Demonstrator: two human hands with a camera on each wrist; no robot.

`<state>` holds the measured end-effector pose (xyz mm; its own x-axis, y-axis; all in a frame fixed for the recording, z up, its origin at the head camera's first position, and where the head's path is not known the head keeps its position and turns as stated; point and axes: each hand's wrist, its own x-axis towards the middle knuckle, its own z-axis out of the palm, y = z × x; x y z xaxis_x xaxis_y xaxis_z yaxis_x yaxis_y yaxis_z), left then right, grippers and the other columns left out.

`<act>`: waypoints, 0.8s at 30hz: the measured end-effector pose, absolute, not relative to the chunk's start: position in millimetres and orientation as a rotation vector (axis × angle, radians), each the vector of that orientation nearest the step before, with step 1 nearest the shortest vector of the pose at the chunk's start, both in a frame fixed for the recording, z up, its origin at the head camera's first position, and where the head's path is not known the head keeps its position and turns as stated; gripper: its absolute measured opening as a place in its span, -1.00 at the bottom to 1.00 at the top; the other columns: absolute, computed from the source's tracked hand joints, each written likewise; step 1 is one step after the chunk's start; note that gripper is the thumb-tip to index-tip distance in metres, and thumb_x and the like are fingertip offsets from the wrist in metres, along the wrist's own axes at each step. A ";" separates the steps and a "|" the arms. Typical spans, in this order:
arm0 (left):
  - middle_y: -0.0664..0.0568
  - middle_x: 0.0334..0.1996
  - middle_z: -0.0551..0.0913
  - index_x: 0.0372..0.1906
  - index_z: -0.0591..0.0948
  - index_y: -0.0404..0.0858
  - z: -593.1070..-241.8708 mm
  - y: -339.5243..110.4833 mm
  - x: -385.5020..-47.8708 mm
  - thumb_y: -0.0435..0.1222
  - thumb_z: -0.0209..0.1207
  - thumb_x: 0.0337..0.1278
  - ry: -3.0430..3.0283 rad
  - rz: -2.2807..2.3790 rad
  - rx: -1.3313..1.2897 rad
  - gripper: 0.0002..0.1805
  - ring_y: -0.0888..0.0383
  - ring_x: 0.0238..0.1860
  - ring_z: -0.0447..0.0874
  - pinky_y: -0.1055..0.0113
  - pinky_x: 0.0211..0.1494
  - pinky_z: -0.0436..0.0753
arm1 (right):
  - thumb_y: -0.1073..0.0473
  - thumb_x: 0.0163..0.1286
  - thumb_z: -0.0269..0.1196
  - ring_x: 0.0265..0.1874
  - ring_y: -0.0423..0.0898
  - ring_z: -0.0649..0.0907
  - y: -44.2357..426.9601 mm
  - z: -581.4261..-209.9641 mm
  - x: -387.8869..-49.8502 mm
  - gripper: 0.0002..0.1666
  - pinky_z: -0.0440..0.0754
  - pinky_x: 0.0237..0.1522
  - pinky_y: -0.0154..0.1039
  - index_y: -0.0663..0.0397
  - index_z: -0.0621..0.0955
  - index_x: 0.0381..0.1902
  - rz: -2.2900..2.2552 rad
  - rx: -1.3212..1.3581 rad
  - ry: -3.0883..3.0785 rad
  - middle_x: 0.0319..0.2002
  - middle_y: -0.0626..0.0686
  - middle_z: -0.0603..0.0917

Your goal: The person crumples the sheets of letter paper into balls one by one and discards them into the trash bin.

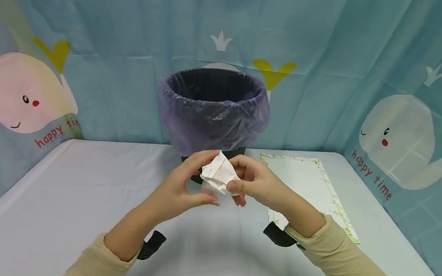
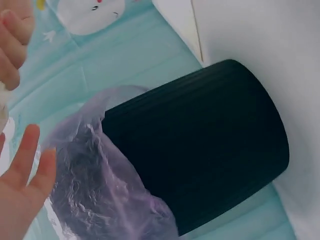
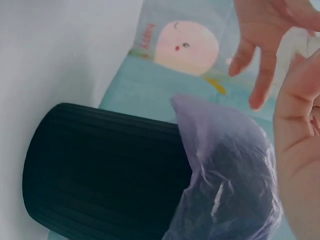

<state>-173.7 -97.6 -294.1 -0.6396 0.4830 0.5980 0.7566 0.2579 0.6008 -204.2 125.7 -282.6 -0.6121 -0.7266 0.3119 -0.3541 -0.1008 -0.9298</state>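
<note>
A crumpled piece of white paper (image 1: 220, 172) is held up in front of the bin. My right hand (image 1: 262, 184) pinches it between thumb and curled fingers. Around the paper's left side is my left hand (image 1: 177, 190), its thumb and fingers apart; in the right wrist view that left hand (image 3: 265, 35) shows spread, fairly straight fingers. Behind both hands stands a black bin (image 2: 200, 145), upright, lined with a purple plastic bag (image 1: 210, 127) folded over its rim. The bin's lower front is partly hidden by the hands in the head view.
On the right of the white table (image 1: 73, 193) lies a sheet of paper (image 1: 303, 178) with a leafy printed border, partly behind my right forearm. A blue curtain (image 1: 136, 17) with printed whales hangs behind the table and along its sides.
</note>
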 end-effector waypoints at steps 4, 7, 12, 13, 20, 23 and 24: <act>-0.08 0.34 0.34 0.39 0.30 -0.29 -294.9 -94.2 -174.7 -0.35 0.57 -0.33 -2.172 -1.186 -1.157 0.03 0.04 0.29 0.36 0.14 0.29 0.40 | -0.31 0.19 0.31 -0.67 -0.11 0.47 125.7 -282.4 -206.2 -0.09 0.44 -0.61 -0.26 0.50 0.34 -0.08 -1.721 -1.230 1.811 -0.48 0.03 0.57; -0.11 0.36 0.32 0.41 0.27 -0.30 -294.8 -95.4 -174.6 -0.36 0.60 -0.39 -2.118 -1.163 -1.226 0.09 0.01 0.26 0.38 0.13 0.29 0.39 | -0.27 0.25 0.29 -0.68 -0.12 0.45 127.5 -281.8 -207.2 -0.12 0.43 -0.63 -0.28 0.53 0.34 -0.09 -1.686 -1.275 1.752 -0.46 0.00 0.56; -0.14 0.32 0.36 0.36 0.35 -0.32 -293.2 -102.4 -176.9 -0.36 0.61 -0.45 -2.060 -1.067 -1.318 0.06 -0.04 0.27 0.35 0.13 0.29 0.38 | -0.21 0.31 0.27 -0.66 -0.12 0.44 132.0 -279.8 -207.4 -0.15 0.41 -0.65 -0.28 0.58 0.34 -0.03 -1.648 -1.292 1.699 -0.41 0.00 0.57; -0.15 0.31 0.37 0.32 0.39 -0.33 -293.2 -103.3 -177.8 -0.37 0.61 -0.46 -2.046 -1.059 -1.324 0.01 -0.06 0.28 0.34 0.14 0.30 0.37 | -0.20 0.33 0.26 -0.66 -0.12 0.45 132.5 -279.9 -207.6 -0.16 0.41 -0.65 -0.27 0.59 0.33 -0.02 -1.648 -1.299 1.696 -0.40 0.00 0.58; -0.19 0.00 0.58 0.05 0.52 -0.44 -294.2 -104.2 -183.2 -0.30 0.55 -0.28 -1.897 -1.146 -1.310 -0.31 -0.04 0.10 0.48 0.26 0.24 0.42 | -0.24 0.27 0.28 -0.64 -0.11 0.48 126.7 -285.8 -205.8 -0.01 0.44 -0.58 -0.31 0.54 0.22 0.19 -1.788 -1.279 1.729 -0.35 -0.01 0.58; -0.22 -0.04 0.59 0.01 0.53 -0.47 -294.9 -104.0 -183.6 -0.08 0.41 -0.05 -1.849 -1.167 -1.274 -0.36 -0.06 0.08 0.48 0.27 0.25 0.42 | -0.25 0.21 0.31 -0.63 -0.11 0.50 123.7 -288.5 -202.4 0.05 0.48 -0.55 -0.30 0.34 0.16 0.34 -1.868 -1.256 1.742 -0.32 0.02 0.59; -0.22 -0.04 0.59 0.01 0.54 -0.48 -294.8 -103.8 -183.1 -0.03 0.35 -0.01 -1.848 -1.180 -1.271 -0.36 -0.05 0.08 0.49 0.28 0.25 0.42 | -0.25 0.21 0.31 -0.63 -0.11 0.51 123.5 -289.4 -202.0 0.00 0.50 -0.55 -0.29 0.19 0.20 0.39 -1.877 -1.272 1.739 -0.32 0.02 0.59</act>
